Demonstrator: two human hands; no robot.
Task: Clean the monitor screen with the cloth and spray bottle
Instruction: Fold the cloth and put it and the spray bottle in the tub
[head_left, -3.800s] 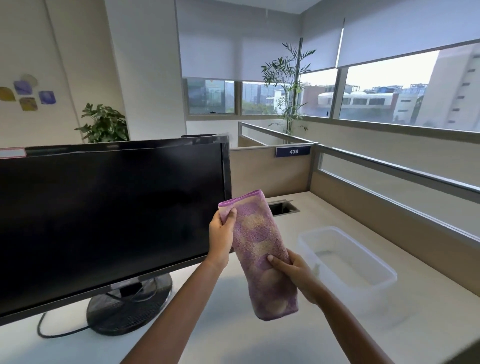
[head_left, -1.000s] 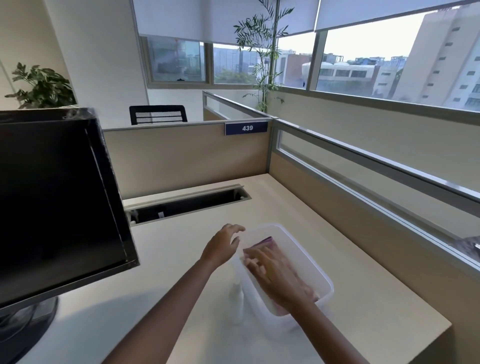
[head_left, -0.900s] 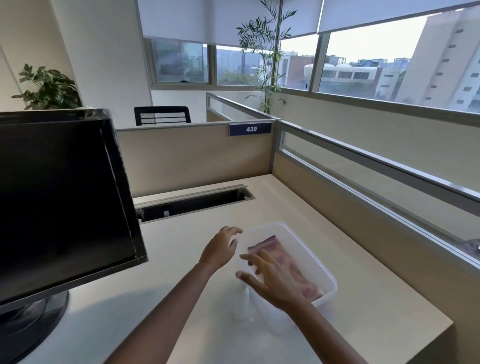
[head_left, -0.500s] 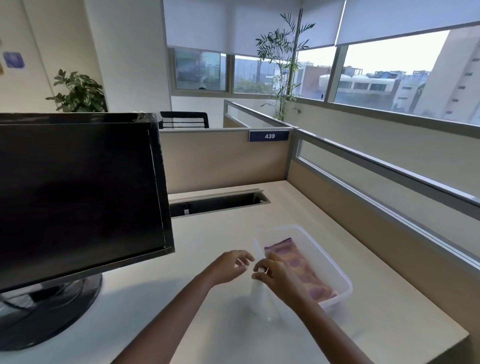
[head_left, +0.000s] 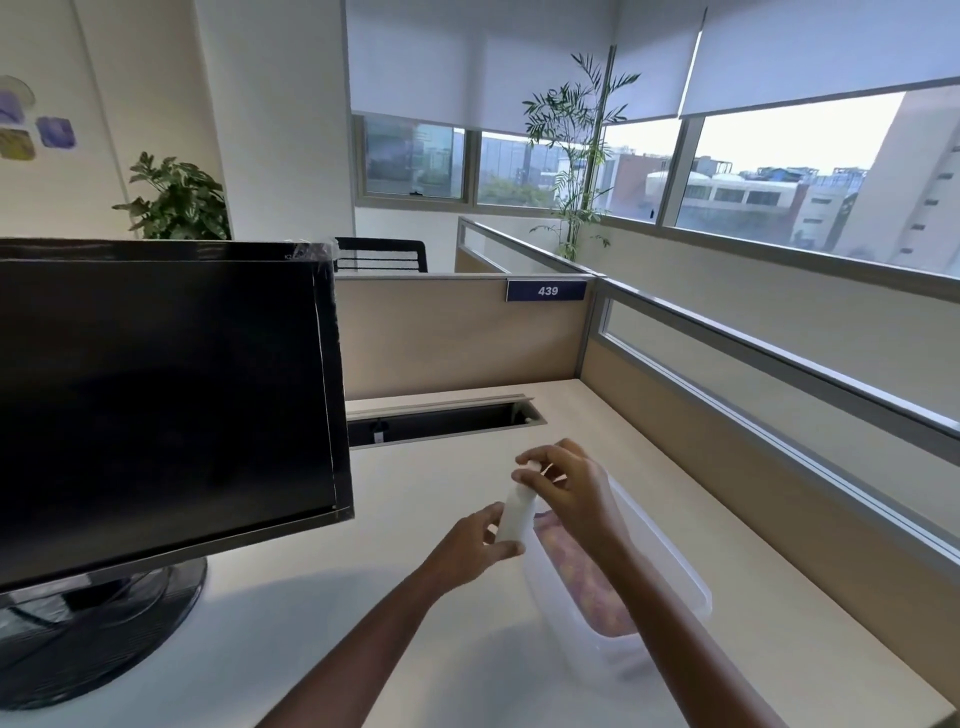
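A small white spray bottle (head_left: 516, 514) is lifted above the desk, tilted, between both hands. My left hand (head_left: 470, 545) grips its lower body. My right hand (head_left: 569, 488) pinches its top end with curled fingers. The purple cloth (head_left: 592, 577) lies folded inside a clear plastic tub (head_left: 670, 561) just right of the hands, partly hidden by my right forearm. The black monitor (head_left: 156, 400) stands at the left on its round base (head_left: 93, 629), screen dark.
A cable slot (head_left: 441, 421) is cut into the desk behind the hands. Beige partition walls (head_left: 457, 332) close the desk at the back and right. The desk's near right corner (head_left: 924, 712) lies close to the tub.
The cloth went from both hands into the tub. My right hand then picked the spray bottle off the desk beside the tub, and my left hand took hold of its body.
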